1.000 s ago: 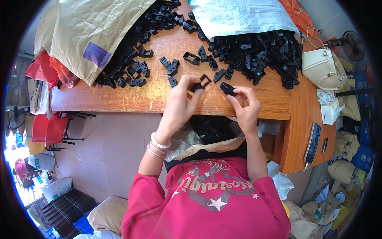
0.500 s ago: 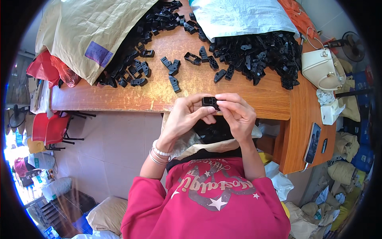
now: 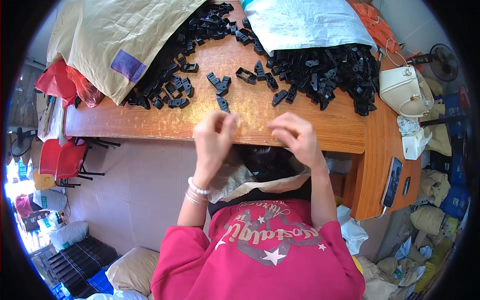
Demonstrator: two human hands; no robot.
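My left hand (image 3: pixel 214 139) is raised at the table's front edge, just short of a loose black plastic part (image 3: pixel 222 104). Its fingers are curled and smeared by motion; no part shows in them. To the right, my right hand (image 3: pixel 298 138) hovers over the same edge with bent fingers apart from the thumb, holding nothing that I can see. Between and below the hands, a wide-mouthed bag (image 3: pixel 270 186) rests at my lap with dark, blurred contents. Further in on the table lie more black parts (image 3: pixel 246 75), some singly and some touching.
A brown paper sack (image 3: pixel 125 35) spills black parts at the back left. A white woven sack (image 3: pixel 305 22) has a large heap of parts (image 3: pixel 320 75) before it. On the right side stand a cream handbag (image 3: pixel 402 87) and a phone (image 3: pixel 392 182). A red chair (image 3: pixel 60 157) stands left.
The black part that both hands held between them is no longer in the fingers. My hands have moved apart, the left one leftward and the right one slightly to the right.
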